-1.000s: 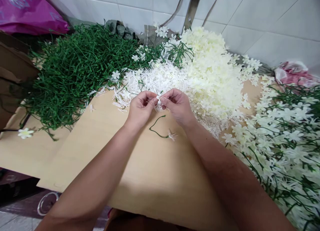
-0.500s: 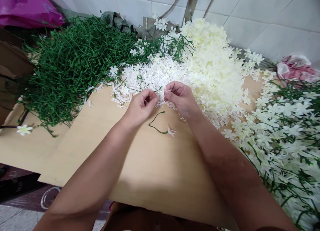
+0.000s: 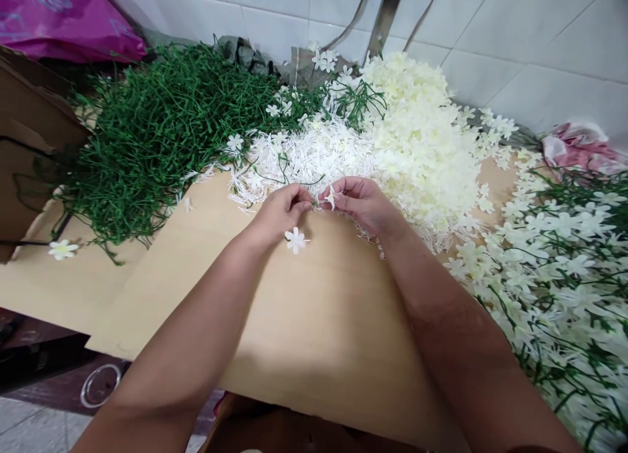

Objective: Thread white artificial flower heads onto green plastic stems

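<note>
My left hand (image 3: pixel 285 212) is closed in a pinch at the middle of the board. It grips a thin artificial-flower stem, mostly hidden by the fingers, with fine white stamen threads (image 3: pixel 318 206) at the fingertips. Just below this hand shows a white five-petal flower (image 3: pixel 296 240); I cannot tell whether it hangs from the same stem. Close on the right, my right hand (image 3: pixel 362 203) pinches a small white blossom (image 3: pixel 332 197) between thumb and fingers. The fingertips of both hands nearly meet, in front of a heap of white stamens (image 3: pixel 314 149).
Green plastic stems (image 3: pixel 181 126) are heaped at the back left, beside a cardboard box (image 3: pixel 34 133). Cream petals (image 3: pixel 417 126) pile up at the back right. Flowers on stems (image 3: pixel 564 276) cover the right side. Brown board (image 3: pixel 304 322) lies under my arms; a tiled wall (image 3: pixel 481 41) stands behind.
A white blossom now shows clearly in my right fingers. The green stem with stamens below my hands no longer shows there; a white flower appears under my left hand. The view has shifted slightly.
</note>
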Demonstrator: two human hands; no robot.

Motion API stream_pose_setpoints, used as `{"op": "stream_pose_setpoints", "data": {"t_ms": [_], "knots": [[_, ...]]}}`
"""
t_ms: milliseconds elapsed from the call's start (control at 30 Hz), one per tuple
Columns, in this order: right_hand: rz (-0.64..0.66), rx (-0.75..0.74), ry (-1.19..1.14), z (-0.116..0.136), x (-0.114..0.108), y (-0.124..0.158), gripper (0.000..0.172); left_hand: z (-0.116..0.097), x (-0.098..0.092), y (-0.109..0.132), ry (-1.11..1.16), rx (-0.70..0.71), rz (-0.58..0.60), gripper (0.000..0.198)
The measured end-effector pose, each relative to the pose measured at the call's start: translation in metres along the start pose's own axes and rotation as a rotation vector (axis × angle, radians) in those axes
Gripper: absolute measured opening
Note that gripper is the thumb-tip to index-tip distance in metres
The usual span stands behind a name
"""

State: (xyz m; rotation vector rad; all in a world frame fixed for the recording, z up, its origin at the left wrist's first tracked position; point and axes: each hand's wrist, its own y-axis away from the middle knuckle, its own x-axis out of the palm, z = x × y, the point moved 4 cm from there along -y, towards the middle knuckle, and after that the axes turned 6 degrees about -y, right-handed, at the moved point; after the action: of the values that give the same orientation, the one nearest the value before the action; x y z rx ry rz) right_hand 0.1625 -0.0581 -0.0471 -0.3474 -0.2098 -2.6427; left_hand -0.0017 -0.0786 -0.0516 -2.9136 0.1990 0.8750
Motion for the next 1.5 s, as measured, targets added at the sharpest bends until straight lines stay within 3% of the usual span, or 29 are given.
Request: {"op": "stream_pose_setpoints", "data": {"t_ms": [100,200,533,867,1067,1267,1500], "knots": [[-0.035,0.022,0.029,-0.002,0.000,-0.001,0.045,0.002,0.000,0.000,0.264,-0.084,0.018,0.007],[-0.077,0.036,0.034,-0.004,0.001,-0.002,0.048,-0.003,0.000,0.000,0.320,-0.063,0.044,0.011],[-0.106,0.008,0.150,-0.002,0.004,-0.003,0.043,-0.003,0.000,-0.002,0.309,-0.094,0.021,0.008],[-0.200,-0.127,0.376,0.003,0.018,0.002,0.039,-0.006,-0.001,-0.002,0.253,-0.120,0.021,0.011],[-0.143,-0.085,0.280,-0.002,0.025,0.002,0.039,-0.001,0.000,-0.005,0.331,-0.124,0.067,0.014],[-0.116,-0.015,0.150,-0.012,0.018,-0.003,0.044,-0.004,-0.001,-0.004,0.338,-0.108,0.135,0.016],[-0.131,0.040,0.204,-0.014,0.018,-0.003,0.046,-0.004,0.001,-0.004,0.274,-0.124,0.159,0.012]]}}
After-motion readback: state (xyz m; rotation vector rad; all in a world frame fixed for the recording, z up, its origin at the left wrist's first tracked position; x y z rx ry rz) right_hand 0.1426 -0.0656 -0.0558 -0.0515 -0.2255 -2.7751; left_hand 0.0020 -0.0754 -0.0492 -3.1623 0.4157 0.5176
